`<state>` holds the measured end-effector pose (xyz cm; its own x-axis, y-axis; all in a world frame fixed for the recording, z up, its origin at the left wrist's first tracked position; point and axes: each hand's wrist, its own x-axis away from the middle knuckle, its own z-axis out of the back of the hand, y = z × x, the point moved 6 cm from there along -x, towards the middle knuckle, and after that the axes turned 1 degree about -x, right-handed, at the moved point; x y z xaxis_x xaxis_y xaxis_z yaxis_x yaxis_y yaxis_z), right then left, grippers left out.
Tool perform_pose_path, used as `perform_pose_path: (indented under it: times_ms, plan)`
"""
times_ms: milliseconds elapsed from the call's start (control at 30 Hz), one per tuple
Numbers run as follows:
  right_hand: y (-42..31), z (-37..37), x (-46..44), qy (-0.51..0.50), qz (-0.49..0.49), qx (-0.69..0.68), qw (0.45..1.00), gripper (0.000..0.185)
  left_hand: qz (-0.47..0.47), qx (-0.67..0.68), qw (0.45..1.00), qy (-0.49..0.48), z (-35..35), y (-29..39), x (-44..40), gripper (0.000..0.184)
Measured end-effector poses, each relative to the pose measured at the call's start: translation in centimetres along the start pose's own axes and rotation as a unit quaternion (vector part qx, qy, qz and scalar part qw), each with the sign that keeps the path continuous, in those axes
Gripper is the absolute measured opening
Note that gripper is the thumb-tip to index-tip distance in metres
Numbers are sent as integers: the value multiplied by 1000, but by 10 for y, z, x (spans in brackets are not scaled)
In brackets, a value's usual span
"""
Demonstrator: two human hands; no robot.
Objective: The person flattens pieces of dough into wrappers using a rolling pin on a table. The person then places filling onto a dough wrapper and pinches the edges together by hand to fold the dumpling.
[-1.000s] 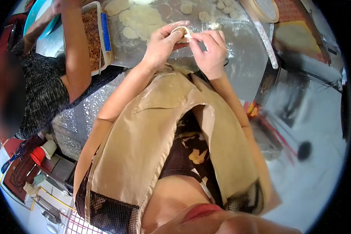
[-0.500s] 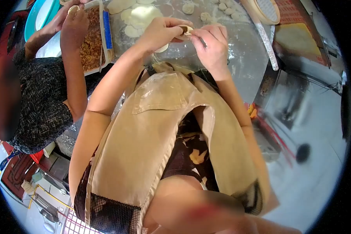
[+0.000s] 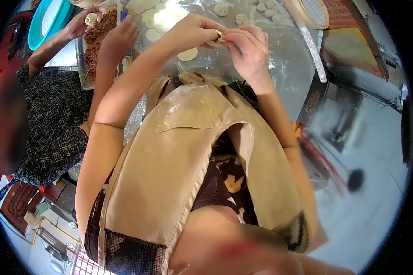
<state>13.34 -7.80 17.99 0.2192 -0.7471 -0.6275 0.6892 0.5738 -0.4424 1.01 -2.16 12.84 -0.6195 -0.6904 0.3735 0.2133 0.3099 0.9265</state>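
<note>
A small filled dumpling point(image 3: 219, 38) is held between my two hands above the floured table point(image 3: 284, 59). My left hand point(image 3: 195, 33) cups it, fingers curled around its side. The fingertips of my right hand point(image 3: 248, 48) pinch its edge; the fingers partly hide the dough and filling. Beneath my left wrist lies a round dough wrapper point(image 3: 188, 54). More flat wrappers point(image 3: 153, 35) overlap on the table beyond my left forearm. Two pleated dumplings, one nearer point(image 3: 242, 19) and one farther point(image 3: 221, 9), sit past my hands, beside several small dough balls point(image 3: 267, 10).
At left, a co-worker's hand point(image 3: 85, 25) holds a pleated dumpling point(image 3: 91, 19); their other hand point(image 3: 119, 40) is over a container of brown filling point(image 3: 91, 55). A teal basin point(image 3: 34, 28) stands beyond. A floury stick point(image 3: 313, 54) and round bamboo-rimmed tray point(image 3: 323, 17) are at right.
The dumpling's opening has narrowed between my fingers, and my right fingers have moved slightly left over it. The co-worker's hands have separated, one moving right; the filling container has shifted left.
</note>
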Motion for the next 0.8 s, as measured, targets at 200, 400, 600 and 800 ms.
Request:
perform_pose_path:
  times_ms: [200,400,600,800]
  plan:
    - [-1,4,1,27,-4,6,1000,19,17,-34,999,-4,-4,6,1,28]
    - [0,7,4,50,-73,-26,996,19,13,66,997,30,-1,8,2,37]
    - [12,2,17,109,-188,-92,972,17,-31,374,925,52,-36,-21,8,38]
    - [16,-5,14,38,-248,-96,963,16,-39,221,964,146,-20,-20,10,31]
